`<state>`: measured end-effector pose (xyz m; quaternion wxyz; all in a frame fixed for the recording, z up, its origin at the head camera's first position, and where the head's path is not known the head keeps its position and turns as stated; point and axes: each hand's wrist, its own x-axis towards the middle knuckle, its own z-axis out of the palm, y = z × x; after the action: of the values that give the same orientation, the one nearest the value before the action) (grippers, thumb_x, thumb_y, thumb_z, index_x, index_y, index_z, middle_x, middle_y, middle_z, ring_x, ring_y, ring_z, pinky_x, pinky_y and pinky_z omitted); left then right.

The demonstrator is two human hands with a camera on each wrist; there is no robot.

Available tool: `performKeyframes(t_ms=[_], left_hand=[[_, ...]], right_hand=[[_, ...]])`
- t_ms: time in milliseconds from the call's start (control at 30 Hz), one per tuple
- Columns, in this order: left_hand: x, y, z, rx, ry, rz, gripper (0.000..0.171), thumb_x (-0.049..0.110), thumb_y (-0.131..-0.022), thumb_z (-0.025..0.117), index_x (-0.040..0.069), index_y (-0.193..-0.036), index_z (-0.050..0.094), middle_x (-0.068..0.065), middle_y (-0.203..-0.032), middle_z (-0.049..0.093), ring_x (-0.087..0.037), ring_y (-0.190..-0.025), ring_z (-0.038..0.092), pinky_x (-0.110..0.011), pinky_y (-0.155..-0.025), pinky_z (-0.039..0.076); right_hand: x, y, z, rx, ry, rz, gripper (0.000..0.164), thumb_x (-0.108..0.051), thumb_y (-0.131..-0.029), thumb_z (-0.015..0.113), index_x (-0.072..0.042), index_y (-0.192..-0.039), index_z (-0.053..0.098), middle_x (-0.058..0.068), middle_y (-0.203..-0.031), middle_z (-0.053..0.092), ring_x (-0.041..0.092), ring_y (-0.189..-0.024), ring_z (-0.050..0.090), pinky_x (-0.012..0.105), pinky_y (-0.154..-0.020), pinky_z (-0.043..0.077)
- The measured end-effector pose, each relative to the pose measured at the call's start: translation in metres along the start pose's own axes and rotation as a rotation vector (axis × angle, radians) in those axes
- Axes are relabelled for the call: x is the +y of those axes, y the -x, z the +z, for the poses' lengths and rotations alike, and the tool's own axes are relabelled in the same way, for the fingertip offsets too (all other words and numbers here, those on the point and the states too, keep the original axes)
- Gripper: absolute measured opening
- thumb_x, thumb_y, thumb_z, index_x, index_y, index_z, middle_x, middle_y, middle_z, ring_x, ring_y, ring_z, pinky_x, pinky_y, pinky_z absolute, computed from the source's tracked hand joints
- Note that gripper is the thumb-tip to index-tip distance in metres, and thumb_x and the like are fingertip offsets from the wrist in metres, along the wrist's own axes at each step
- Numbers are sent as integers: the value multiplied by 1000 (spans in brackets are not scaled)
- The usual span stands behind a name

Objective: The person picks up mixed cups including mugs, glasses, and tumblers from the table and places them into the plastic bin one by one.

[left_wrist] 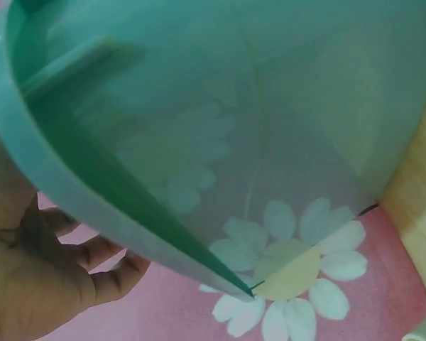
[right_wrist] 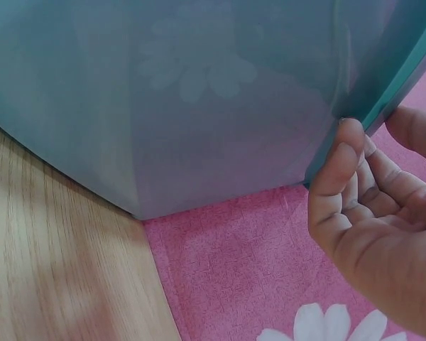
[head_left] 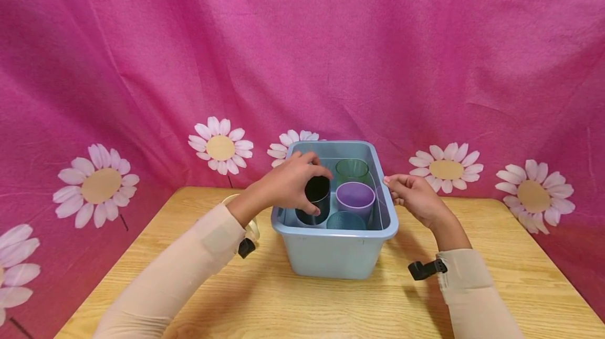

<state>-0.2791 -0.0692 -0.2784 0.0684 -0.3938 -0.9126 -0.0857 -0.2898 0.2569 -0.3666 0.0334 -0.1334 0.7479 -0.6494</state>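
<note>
A light blue plastic tub (head_left: 331, 257) stands on the table with several cups in it. My left hand (head_left: 294, 180) reaches over its left side and grips a black cup (head_left: 319, 203) by the upper part, thumb on the near side and fingers on the far side. Beside that cup are a purple cup (head_left: 355, 196), a dark blue cup (head_left: 346, 221) and a green clear glass (head_left: 352, 169). My right hand (head_left: 418, 197) pinches the tub's right rim; in the right wrist view its thumb and fingers (right_wrist: 344, 160) meet at that rim. In the left wrist view the tub wall hides the black cup.
The wooden table (head_left: 302, 307) extends around the tub. Behind my left wrist, a cream rounded object (head_left: 254, 228) shows partly on the table. A pink cloth (head_left: 354, 55) with daisies hangs behind the table and at both sides.
</note>
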Motion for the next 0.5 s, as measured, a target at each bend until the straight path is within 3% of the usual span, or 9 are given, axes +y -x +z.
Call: performKeyframes(t_ms=[500], left_hand=[[0, -10, 20, -127, -22, 57, 69, 40, -70, 95, 24, -132, 69, -3, -127, 55, -21, -114, 47, -32, -86, 52]], right_hand=[[1, -1, 0, -8, -22, -11, 25, -21, -105, 60, 2, -110, 68, -3, -81, 65, 10, -75, 59, 25, -73, 54]])
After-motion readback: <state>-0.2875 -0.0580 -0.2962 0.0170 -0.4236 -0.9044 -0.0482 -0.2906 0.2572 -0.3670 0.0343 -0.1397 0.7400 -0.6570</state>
